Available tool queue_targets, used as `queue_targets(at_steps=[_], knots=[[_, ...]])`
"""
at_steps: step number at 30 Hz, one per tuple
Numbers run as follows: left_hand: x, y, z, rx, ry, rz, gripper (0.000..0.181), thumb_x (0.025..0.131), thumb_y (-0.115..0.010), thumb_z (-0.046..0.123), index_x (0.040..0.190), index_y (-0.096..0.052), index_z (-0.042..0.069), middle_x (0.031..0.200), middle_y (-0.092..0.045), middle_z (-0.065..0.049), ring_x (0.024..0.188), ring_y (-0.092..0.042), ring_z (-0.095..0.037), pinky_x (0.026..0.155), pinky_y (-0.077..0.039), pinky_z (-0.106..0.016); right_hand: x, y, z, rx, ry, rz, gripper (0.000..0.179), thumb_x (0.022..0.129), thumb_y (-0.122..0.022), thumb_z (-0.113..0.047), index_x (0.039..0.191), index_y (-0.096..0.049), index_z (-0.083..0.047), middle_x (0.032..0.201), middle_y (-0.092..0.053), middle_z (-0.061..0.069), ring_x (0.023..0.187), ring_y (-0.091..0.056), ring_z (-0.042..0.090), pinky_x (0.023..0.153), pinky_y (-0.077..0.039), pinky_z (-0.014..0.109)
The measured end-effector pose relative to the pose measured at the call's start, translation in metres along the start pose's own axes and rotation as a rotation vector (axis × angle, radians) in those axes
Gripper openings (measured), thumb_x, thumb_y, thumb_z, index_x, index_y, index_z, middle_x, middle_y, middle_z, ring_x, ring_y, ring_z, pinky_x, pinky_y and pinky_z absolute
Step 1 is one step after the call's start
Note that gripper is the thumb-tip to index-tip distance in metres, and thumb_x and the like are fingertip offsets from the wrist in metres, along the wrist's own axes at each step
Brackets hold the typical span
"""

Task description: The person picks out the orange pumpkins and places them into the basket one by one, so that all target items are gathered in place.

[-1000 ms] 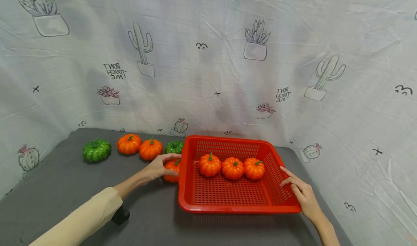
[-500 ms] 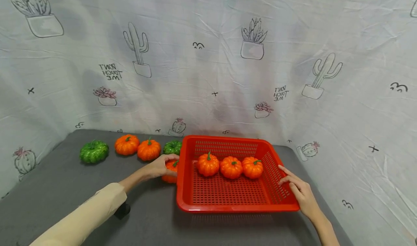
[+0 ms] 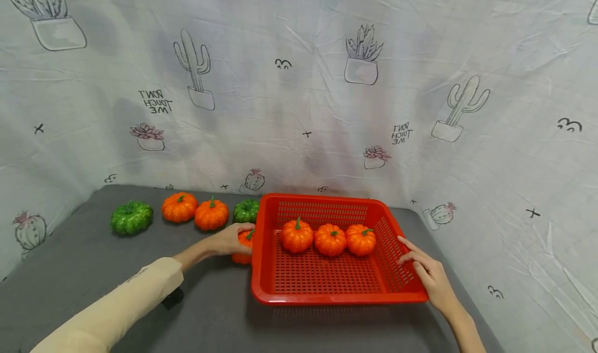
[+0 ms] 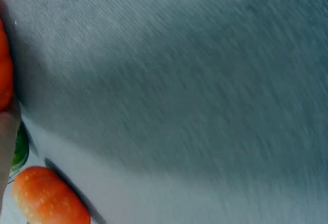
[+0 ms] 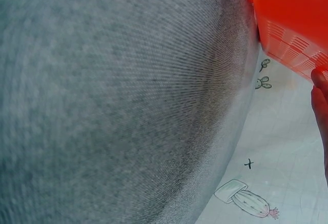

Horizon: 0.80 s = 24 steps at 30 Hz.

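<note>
Just left of the red plastic basket (image 3: 336, 299), my left hand (image 3: 229, 240) holds a small orange pumpkin (image 3: 242, 258), its fingers behind and thumb in front. The basket's left rim hides part of that pumpkin. In the left wrist view only an edge of an orange pumpkin (image 4: 5, 73) and a bit of the hand show. My right hand (image 3: 432, 277) grips the basket's right rim, fingers over into the inside. Three orange pumpkins with green stems sit in a row in the basket: a left one (image 3: 297, 236), a middle one (image 3: 330, 240) and a right one (image 3: 361, 240).
Along the back of the grey table (image 3: 210, 311) lie a green pumpkin (image 3: 132, 218), an orange pumpkin (image 3: 179, 207), another orange pumpkin (image 3: 212, 215) and a second green pumpkin (image 3: 246, 211) by the basket. A cactus-print cloth (image 3: 280, 109) hangs behind and at the sides.
The whole head view shifts slightly left. My left hand stays at the pumpkin beside the basket, and my right hand stays on the rim. The pumpkins in the basket keep their places.
</note>
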<state>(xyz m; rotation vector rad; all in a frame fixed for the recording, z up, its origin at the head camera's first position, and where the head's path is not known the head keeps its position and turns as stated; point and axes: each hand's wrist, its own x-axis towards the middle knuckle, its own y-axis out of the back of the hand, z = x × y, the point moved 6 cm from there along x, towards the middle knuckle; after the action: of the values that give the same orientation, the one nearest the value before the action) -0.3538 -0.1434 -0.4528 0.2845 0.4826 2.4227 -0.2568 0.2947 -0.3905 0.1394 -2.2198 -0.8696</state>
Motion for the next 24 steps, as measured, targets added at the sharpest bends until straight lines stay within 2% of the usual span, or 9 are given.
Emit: queue_targets(at_steps=[4, 7, 11, 16, 19, 24], knots=[[0.0, 0.0, 0.003, 0.028, -0.059, 0.03, 0.047, 0.084, -0.071, 0.008, 0.125, -0.056, -0.006, 0.115, -0.06, -0.014, 0.095, -0.06, -0.013, 0.081, -0.051, -0.026, 0.0, 0.0, 0.003, -0.007, -0.012, -0.006, 0.031, 0.094, -0.041, 0.01, 0.088, -0.067, -0.006, 0.134, -0.052, 0.022, 0.129, -0.045, 0.008, 0.093, -0.032, 0.011], [-0.002, 0.0, 0.006, 0.027, -0.067, 0.046, 0.041, 0.086, -0.07, 0.008, 0.123, -0.059, -0.006, 0.12, -0.056, -0.019, 0.102, -0.057, -0.017, 0.083, -0.05, -0.027, -0.001, 0.0, 0.003, -0.015, -0.02, -0.006, 0.03, 0.094, -0.041, 0.009, 0.088, -0.067, -0.006, 0.133, -0.053, 0.023, 0.128, -0.045, 0.007, 0.091, -0.032, 0.011], [-0.007, 0.005, 0.009, 0.037, -0.019, 0.092, 0.038, 0.087, -0.071, 0.013, 0.122, -0.062, 0.0, 0.127, -0.055, -0.017, 0.112, -0.054, -0.024, 0.088, -0.048, -0.026, -0.003, -0.001, 0.003, -0.017, -0.028, -0.008, 0.029, 0.095, -0.042, 0.008, 0.089, -0.067, -0.006, 0.133, -0.053, 0.023, 0.126, -0.046, 0.006, 0.082, -0.032, 0.016], [-0.015, 0.017, 0.021, 0.013, 0.03, 0.133, 0.036, 0.087, -0.073, 0.017, 0.119, -0.063, 0.004, 0.118, -0.063, -0.012, 0.105, -0.059, -0.025, 0.085, -0.05, -0.028, -0.003, -0.001, 0.003, -0.005, -0.021, -0.002, 0.03, 0.095, -0.041, 0.009, 0.088, -0.067, -0.005, 0.133, -0.053, 0.023, 0.125, -0.047, 0.007, 0.078, -0.03, 0.019], [-0.02, 0.021, 0.026, -0.009, 0.064, 0.142, 0.038, 0.087, -0.073, 0.019, 0.12, -0.062, 0.005, 0.117, -0.062, -0.011, 0.101, -0.059, -0.022, 0.083, -0.051, -0.029, -0.002, 0.001, 0.003, -0.005, -0.014, 0.002, 0.03, 0.094, -0.041, 0.009, 0.088, -0.067, -0.005, 0.133, -0.053, 0.023, 0.124, -0.048, 0.007, 0.076, -0.028, 0.02], [-0.03, 0.025, 0.03, -0.063, 0.138, 0.19, 0.048, 0.086, -0.074, 0.021, 0.128, -0.058, 0.003, 0.119, -0.059, -0.012, 0.099, -0.059, -0.019, 0.08, -0.052, -0.03, -0.002, 0.001, 0.002, -0.019, -0.023, 0.001, 0.03, 0.095, -0.042, 0.008, 0.088, -0.067, -0.006, 0.132, -0.054, 0.023, 0.126, -0.046, 0.005, 0.087, -0.032, 0.012]])
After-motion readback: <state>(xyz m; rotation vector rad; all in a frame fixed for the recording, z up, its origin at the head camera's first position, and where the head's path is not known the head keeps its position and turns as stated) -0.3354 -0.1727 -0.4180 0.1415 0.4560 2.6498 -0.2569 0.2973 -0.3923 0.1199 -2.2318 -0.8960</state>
